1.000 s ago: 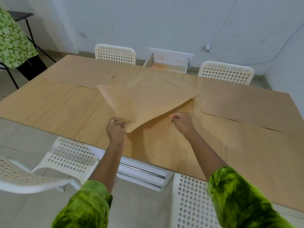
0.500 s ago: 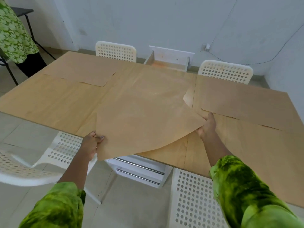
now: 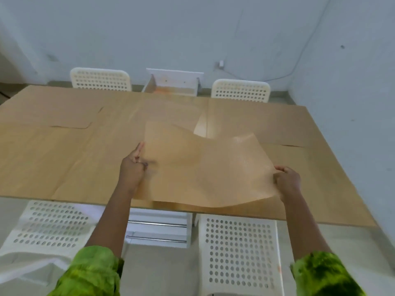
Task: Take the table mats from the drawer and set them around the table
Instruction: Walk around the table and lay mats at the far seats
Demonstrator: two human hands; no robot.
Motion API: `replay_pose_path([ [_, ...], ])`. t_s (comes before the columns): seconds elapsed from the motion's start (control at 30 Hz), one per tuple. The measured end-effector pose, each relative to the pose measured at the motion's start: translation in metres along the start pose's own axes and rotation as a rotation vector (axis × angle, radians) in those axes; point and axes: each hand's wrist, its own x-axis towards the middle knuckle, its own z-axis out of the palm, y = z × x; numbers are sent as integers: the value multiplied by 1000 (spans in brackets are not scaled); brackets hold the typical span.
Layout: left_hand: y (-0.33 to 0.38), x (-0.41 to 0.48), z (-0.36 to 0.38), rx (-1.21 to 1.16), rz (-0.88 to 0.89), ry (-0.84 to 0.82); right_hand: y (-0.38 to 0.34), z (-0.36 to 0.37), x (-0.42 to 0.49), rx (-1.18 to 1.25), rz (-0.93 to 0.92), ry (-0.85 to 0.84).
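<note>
I hold the mat [image 3: 205,167] in the air, straight across the surface [image 3: 64,159] from the open drawer [image 3: 173,87], over the edge farthest from it. My left hand [image 3: 133,168] is on one short edge, its grip pinched there with the forefinger lying straight along the edge; blur hides the thumb. My right hand [image 3: 286,181] has its grip clamped on the opposite short edge, fingers curled round it.

The mat is thin, light and floppy. It sags and ripples between my hands, and the side away from the drawer droops past the surface's rim. I cannot tell whether it touches there. A sheet this limp would fold if taken by one corner, so I judge the two short edges, near their middles, to be the right places to hold. Spread wide, my hands can keep it taut enough to lay flat. It looks smooth, so a light pinch may slip.

Its long axis runs from hand to hand, crosswise to the line from me to the drawer. Its broad face is turned up and tilted towards me. Two laid mats [image 3: 64,113] flank the drawer, one on either side.
</note>
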Motion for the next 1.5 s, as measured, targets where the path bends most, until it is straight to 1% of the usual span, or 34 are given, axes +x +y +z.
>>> replay_pose_path([
  [0.2,25,-35,70,-81,83,-90,44,-100,15,42,81,122],
  [0.3,28,-52,123,-81,19,-153,56,-134,29,63,127,203],
  [0.4,14,-60,167,-27,-55,-187,70,-157,46,46,160,249],
  [0.47,4,-62,192,31,-112,-190,78,-170,56,2,191,284],
  [0.53,-2,-64,207,153,-167,-156,85,-177,64,-32,198,306],
  [0.63,-7,-70,233,439,-154,-159,88,-191,80,-83,179,349],
  [0.7,-7,-73,246,549,-153,-151,88,-198,92,-118,171,344],
  [0.83,-3,-73,264,792,-84,-133,89,-205,114,-202,165,290],
  [0.93,0,-71,271,926,-102,-111,91,-202,126,-257,168,244],
  [1.03,2,-72,275,1028,-121,-93,94,-199,134,-305,173,232],
  [1.2,3,-69,275,1111,-190,-91,98,-198,136,-394,239,204],
  [1.5,6,-68,276,1174,-194,-94,102,-200,135,-474,256,190],
])
